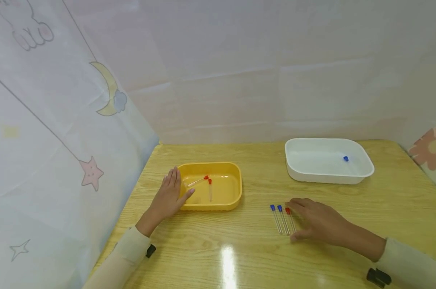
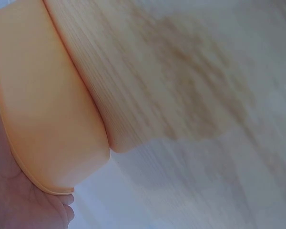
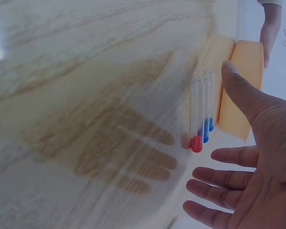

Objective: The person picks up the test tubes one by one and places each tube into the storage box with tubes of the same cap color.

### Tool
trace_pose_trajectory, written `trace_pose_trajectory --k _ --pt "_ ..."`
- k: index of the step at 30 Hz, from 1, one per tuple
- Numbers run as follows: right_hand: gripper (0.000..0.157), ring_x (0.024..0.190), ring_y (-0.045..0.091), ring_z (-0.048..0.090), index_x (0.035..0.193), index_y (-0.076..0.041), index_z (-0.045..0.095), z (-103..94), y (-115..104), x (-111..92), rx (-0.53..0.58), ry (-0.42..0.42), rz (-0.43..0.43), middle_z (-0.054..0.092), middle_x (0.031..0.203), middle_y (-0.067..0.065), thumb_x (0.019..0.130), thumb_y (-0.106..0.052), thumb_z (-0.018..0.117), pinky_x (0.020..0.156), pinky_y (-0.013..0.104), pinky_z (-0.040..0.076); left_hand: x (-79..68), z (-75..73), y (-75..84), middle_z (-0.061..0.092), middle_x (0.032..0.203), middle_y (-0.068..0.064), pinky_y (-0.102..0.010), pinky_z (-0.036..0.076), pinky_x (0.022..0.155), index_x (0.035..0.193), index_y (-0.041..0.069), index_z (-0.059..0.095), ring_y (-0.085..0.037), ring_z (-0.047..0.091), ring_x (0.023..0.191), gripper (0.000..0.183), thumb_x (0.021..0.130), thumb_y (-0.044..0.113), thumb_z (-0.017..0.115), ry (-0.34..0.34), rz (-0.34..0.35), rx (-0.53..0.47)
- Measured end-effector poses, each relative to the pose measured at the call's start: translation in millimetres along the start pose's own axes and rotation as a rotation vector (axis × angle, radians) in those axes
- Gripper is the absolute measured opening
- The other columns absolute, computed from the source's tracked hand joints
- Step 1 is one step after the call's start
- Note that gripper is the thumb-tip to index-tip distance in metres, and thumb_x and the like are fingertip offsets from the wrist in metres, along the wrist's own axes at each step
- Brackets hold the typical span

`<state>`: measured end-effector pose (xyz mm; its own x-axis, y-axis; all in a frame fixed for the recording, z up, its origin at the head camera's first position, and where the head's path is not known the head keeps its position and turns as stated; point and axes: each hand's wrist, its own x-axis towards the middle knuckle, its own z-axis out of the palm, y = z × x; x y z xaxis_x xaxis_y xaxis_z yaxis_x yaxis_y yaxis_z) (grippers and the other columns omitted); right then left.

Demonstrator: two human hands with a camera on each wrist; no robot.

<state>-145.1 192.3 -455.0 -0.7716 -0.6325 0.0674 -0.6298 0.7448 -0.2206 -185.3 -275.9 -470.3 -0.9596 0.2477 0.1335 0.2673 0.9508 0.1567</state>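
My left hand [image 1: 170, 195] rests on the left rim of a yellow tray [image 1: 236, 204], fingers straight along the outside and thumb over the near edge. Inside the tray lie two red-capped test tubes [image 1: 210, 190]. To the right, my right hand [image 1: 317, 220] is spread beside a row of tubes on the table, its fingers straight and its palm empty. In that row are two blue-capped test tubes [image 1: 283, 218] and one red-capped test tube [image 1: 289, 216], the red one nearest the hand. The right wrist view shows a gap between the fingers and the red cap [image 3: 197, 143].
A white tray [image 1: 322, 178] stands at the back right with a blue cap [image 1: 346, 159] in it; any tube below that cap is hard to make out. Printed cloth [image 1: 221, 80] hangs behind and left of the wooden table [image 1: 203, 249].
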Motion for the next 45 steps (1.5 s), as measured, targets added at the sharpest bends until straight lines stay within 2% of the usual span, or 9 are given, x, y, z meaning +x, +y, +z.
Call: trace_pose_trajectory --k 12,26,34,45 --pt "0.096 0.116 0.037 0.051 0.134 -0.005 0.051 3.3 2.8 0.1 -0.019 -0.036 0.012 0.051 0.132 0.016 0.063 -0.068 0.070 0.085 0.051 0.047 -2.5 -3.8 3.2 -0.006 0.155 -0.018 -0.050 0.008 0.113 0.148 -0.007 0.007 -0.033 0.000 0.143 0.093 0.094 0.065 0.029 -0.016 -0.009 -0.012" --pt "0.098 0.119 0.039 0.049 0.134 -0.005 0.051 8.8 7.1 -0.8 -0.024 -0.017 -0.020 0.048 0.135 0.020 0.062 -0.068 0.070 0.086 0.053 0.046 -1.6 -0.5 0.7 -0.013 0.155 -0.013 -0.047 0.005 0.114 0.149 -0.005 0.003 -0.028 -0.007 0.143 0.093 0.093 0.067 0.025 -0.025 -0.021 0.004" --pt "0.097 0.119 0.040 0.048 0.134 -0.005 0.051 8.8 7.6 -0.1 -0.040 -0.021 -0.023 0.048 0.135 0.020 0.062 -0.066 0.072 0.086 0.053 0.046 -0.4 -1.0 1.3 -0.009 0.155 -0.016 -0.049 0.008 0.113 0.148 -0.007 0.006 -0.034 0.000 0.143 0.093 0.094 0.066 0.026 -0.009 -0.006 0.006" --pt "0.095 0.120 0.038 0.048 0.133 -0.004 0.052 8.7 9.5 1.3 -0.050 -0.044 -0.020 0.047 0.137 0.019 0.065 -0.069 0.069 0.086 0.050 0.047 -0.8 -3.5 2.3 -0.010 0.155 -0.016 -0.048 0.007 0.114 0.148 -0.006 0.005 -0.032 -0.001 0.143 0.093 0.093 0.067 0.023 -0.026 -0.013 0.003"
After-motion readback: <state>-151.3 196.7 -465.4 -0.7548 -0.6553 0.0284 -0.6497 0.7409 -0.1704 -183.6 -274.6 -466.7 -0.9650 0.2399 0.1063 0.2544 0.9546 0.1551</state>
